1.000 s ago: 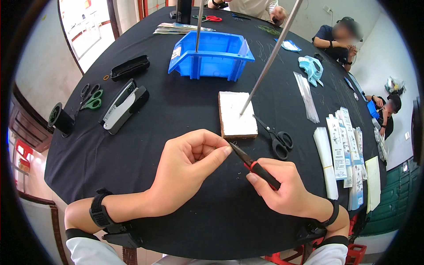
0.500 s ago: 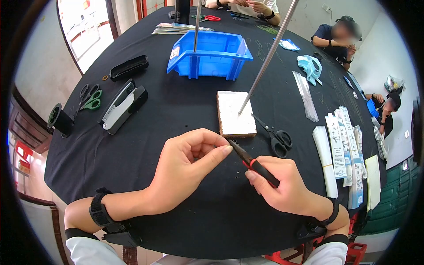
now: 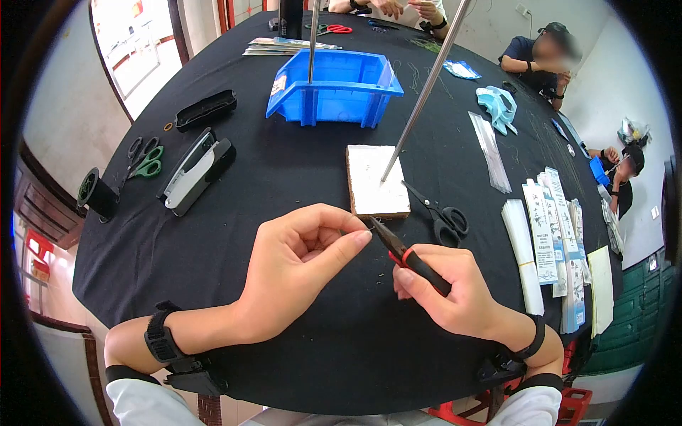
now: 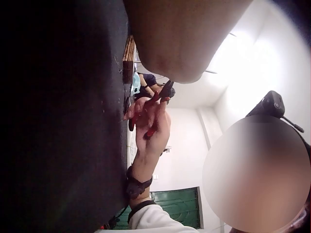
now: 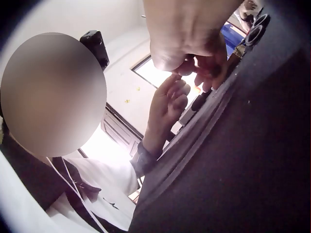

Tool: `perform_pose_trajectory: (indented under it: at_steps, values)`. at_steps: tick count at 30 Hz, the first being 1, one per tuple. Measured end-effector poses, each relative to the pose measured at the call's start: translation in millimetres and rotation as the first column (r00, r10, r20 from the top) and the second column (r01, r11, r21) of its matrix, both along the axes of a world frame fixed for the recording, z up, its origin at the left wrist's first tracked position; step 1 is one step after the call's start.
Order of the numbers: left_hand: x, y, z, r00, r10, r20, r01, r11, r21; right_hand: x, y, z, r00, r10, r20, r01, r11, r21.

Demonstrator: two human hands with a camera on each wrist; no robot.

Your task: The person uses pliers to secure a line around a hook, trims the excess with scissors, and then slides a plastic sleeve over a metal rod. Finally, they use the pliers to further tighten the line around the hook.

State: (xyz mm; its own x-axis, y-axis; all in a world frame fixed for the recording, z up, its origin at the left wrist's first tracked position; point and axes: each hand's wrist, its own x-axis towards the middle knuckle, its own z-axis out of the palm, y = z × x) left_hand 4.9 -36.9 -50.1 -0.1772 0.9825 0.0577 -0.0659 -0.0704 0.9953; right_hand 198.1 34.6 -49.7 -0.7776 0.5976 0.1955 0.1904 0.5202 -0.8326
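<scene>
A black-covered bench (image 3: 305,376) carries a blue bin (image 3: 341,106). Above its near part, the left hand (image 3: 295,266) keeps its grip pinched, thumb to forefinger; the right hand (image 3: 455,287) has its grip curled. A white-topped block (image 3: 366,167) lies just beyond. The pliers (image 3: 390,240) sit in the right grip, tips at the left fingertips, by a pinched tiny piece (image 3: 371,226), too small to identify.

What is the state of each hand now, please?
Left hand: closed in a pinch; anything held is too small to tell.
Right hand: closed, holding the pliers.
</scene>
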Motion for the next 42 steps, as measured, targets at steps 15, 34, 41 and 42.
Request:
perform_pose_trajectory:
  at_steps: [15,34,41,42]
  values:
    - [-2,1,-3,0.999,0.023,-0.045,-0.023,1.0,-0.006,-4,-9,1,0.996,-0.061,0.064,0.053,0.992,0.112]
    - [-6,4,-8,0.997,-0.064,0.035,0.064,0.998,0.007,4,-4,1,0.998,0.055,0.003,-0.05,0.931,-0.361]
    - [-10,5,-10,0.965,-0.201,0.169,0.205,0.979,-0.005,3,-12,11,0.999,0.037,0.032,-0.018,0.888,-0.459]
    - [-10,5,-10,0.961,-0.214,0.177,0.219,0.976,-0.011,4,-12,11,0.998,0.039,0.04,-0.017,0.891,-0.454]
